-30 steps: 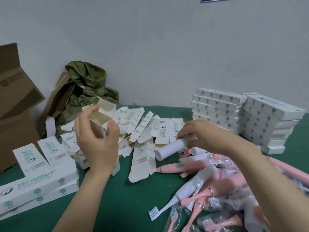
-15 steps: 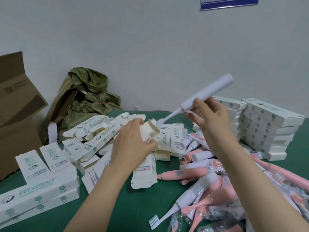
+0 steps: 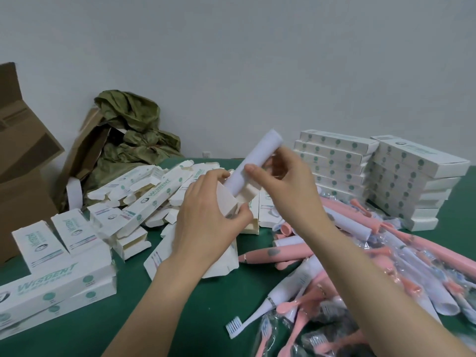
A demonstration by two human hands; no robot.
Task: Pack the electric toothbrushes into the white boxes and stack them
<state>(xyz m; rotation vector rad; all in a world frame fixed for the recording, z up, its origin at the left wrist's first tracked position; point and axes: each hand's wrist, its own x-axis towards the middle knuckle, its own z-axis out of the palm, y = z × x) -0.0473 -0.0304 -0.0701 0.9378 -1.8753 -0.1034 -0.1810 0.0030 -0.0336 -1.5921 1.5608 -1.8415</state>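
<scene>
- Since 0.5 s ago, right hand (image 3: 286, 181) swung white toothbrush (image 3: 260, 152) down from mid-air; head end now in mouth of white box (image 3: 226, 202), tip hidden.
- Left hand (image 3: 206, 220) curled round box, mouth tilted up twd brush, prob so it slides in.
- Right hand pinches handle w/ thumb + fingers to steer it.
- Packed stack (image 3: 334, 161) at back right of worktop (image 3: 219, 318); loose brushes (image 3: 373, 253) near right hand.

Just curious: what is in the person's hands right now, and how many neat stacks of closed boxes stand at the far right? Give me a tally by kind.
white electric toothbrush, in the right hand: 1
open white box, in the left hand: 1
stacks of closed white boxes: 2
Total: 4
</scene>
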